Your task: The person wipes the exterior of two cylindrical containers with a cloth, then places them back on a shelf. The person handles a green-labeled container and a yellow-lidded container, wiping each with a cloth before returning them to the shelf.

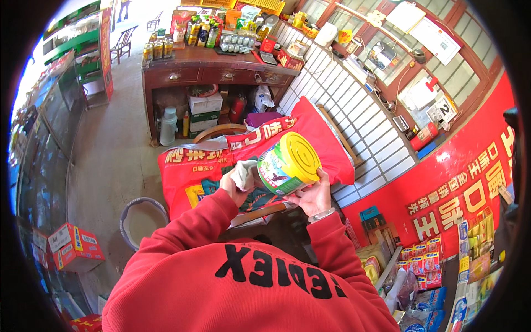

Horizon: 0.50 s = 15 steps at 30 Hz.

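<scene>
In my right hand [313,194] I hold a round tub [276,170] with a yellow lid [300,155] and a printed label, tilted with its lid up and to the right. My fingers support its lower right side. A crumpled pale cloth [244,175] is gripped in my left hand [235,189], close to the tub's lower left side; whether cloth and tub touch I cannot tell. Beneath both hands, a large red printed plastic covering [182,174] lies draped over a wooden chair [265,212], whose curved rails show at its edges.
Ahead stands a wooden desk [178,66] crowded with bottles, cans and boxes. A thermos flask [169,126] sits under it. On my left are a round bin [143,222], a red carton [74,249] and a glass display case [62,112]. Packaged goods [421,265] fill the lower right.
</scene>
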{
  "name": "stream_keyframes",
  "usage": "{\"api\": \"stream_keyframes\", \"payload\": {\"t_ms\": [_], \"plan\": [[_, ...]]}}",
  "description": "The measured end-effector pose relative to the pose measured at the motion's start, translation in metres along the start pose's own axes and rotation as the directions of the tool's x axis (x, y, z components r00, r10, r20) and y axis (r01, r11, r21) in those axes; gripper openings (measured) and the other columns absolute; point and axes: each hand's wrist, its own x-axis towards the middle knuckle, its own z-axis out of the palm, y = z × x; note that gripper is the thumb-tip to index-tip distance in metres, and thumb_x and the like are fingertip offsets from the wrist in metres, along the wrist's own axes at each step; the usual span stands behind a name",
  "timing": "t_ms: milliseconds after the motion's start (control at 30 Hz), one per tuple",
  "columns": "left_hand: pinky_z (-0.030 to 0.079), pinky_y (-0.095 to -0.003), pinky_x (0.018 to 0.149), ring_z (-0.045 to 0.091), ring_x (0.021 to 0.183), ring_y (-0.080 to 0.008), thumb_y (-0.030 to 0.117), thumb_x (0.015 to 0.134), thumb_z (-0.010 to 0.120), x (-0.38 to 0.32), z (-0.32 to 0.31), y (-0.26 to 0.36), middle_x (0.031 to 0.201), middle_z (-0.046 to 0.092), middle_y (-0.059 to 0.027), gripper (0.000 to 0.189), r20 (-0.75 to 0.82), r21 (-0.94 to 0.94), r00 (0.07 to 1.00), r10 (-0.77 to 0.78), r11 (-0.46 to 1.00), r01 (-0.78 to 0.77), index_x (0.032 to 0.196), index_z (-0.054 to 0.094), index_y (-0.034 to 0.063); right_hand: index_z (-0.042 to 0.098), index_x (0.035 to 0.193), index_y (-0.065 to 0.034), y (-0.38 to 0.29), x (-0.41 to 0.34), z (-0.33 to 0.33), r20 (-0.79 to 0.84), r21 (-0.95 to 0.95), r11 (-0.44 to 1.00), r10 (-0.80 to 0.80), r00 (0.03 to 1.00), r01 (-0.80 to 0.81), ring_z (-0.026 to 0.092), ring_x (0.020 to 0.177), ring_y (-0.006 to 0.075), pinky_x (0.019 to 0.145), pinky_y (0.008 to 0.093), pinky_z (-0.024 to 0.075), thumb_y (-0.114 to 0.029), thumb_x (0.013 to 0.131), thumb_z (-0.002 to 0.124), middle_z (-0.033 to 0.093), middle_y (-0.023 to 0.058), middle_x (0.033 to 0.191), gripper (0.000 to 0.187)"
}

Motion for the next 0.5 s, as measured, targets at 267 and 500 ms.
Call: {"api": "stream_keyframes", "payload": {"t_ms": [267,500], "plan": [[0.036,-0.0406,0.113,0.044,0.137,-0.0333,0.015,0.099,0.054,0.002,0.059,-0.007,0.143,0.05,-0.0213,0.044,0.274,0.771,0.718,0.639,0.301,-0.562,0.14,0.05,0.0012,0.047,0.138,-0.0175,0.025,0.014,0.007,-0.086,-0.031,0.999,0.022,0.996,-0.025,0.046,0.123,0.0367,0.096,0.0628,0.0455,-0.059,0.089,0.052,0.044,0.016,0.134,0.065],[0.033,-0.0488,0.114,0.038,0.14,-0.0435,0.003,0.083,0.067,-0.016,0.056,-0.021,0.15,0.039,-0.0247,0.06,0.722,0.671,0.447,0.528,-0.377,-0.639,0.14,0.048,-0.001,0.056,0.13,-0.0206,0.023,0.012,0.032,-0.101,0.039,0.999,0.016,0.995,-0.012,0.054,0.111,0.0244,0.082,0.0527,0.0528,-0.061,0.092,0.047,0.058,0.0037,0.123,0.056]]}}
